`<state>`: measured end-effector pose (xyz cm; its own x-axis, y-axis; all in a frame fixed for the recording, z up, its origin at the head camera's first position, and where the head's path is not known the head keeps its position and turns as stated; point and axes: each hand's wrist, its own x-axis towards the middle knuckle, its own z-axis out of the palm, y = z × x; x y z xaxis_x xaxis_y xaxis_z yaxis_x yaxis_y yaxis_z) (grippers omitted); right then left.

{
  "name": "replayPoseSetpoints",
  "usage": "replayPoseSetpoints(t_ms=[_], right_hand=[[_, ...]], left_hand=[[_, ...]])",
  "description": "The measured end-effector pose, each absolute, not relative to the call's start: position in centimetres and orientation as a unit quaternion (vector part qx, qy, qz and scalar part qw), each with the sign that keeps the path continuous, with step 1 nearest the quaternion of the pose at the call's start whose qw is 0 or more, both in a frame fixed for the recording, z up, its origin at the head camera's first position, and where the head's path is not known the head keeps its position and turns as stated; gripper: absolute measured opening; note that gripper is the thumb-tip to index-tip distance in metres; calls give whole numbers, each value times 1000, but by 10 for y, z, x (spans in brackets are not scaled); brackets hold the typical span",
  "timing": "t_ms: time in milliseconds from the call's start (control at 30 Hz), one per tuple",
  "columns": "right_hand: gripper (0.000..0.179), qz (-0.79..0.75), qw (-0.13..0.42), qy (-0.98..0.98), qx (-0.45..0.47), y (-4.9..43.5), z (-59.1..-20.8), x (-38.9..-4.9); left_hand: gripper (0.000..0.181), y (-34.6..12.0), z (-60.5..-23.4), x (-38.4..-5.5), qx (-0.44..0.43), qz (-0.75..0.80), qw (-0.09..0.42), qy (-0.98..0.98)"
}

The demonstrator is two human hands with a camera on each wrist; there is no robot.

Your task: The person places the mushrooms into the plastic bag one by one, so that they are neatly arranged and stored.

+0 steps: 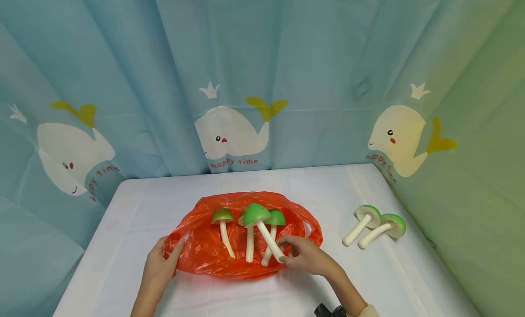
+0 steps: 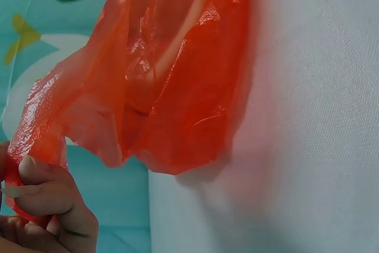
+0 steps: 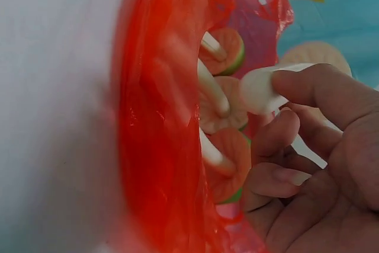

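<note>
A red plastic bag lies spread open on the white table, its mouth facing up. My left hand grips the bag's left handle between thumb and fingers. In my right hand is a green-capped mushroom, pinched by the end of its white stem. Its cap points up and away over the bag. Three more mushrooms lie in the bag: one with a darker green cap at left, one partly covered by the held mushroom, and one at right. Their stems point toward me.
Two more green-capped mushrooms lie touching on the table at the right. A blue curtain with whale prints hangs behind the table and along its sides. Something black sits by the right wrist.
</note>
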<state>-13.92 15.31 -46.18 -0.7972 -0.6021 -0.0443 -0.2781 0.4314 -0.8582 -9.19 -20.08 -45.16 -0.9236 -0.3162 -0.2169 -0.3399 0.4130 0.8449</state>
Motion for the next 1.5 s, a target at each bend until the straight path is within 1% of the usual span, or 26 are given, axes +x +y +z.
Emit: replayPoseSetpoints(t_ms=[167,367,567,800,967,1300,1500], right_hand=[[24,-437,205,830,-279,142,-462,-151],[21,-409,227,834,-293,129,-467,-159],[20,-410,253,829,-283,121,-471,-157],[22,-415,270,819,-291,114,-475,-154],[22,-411,281,817,-290,112,-478,-152],[20,-438,282,814,-257,112,-483,-147],[20,-457,257,818,-235,114,-488,-145]], left_hand=[[56,-201,-449,-91,-188,508,9,840],[53,-199,-447,-92,-182,517,-2,836],[50,-199,-446,-92,-180,526,-3,831],[54,-200,-446,-92,-184,525,8,831],[53,-199,-446,-93,-182,523,11,832],[52,-200,-447,-92,-177,531,12,828],[52,-201,-449,-91,-176,534,13,827]])
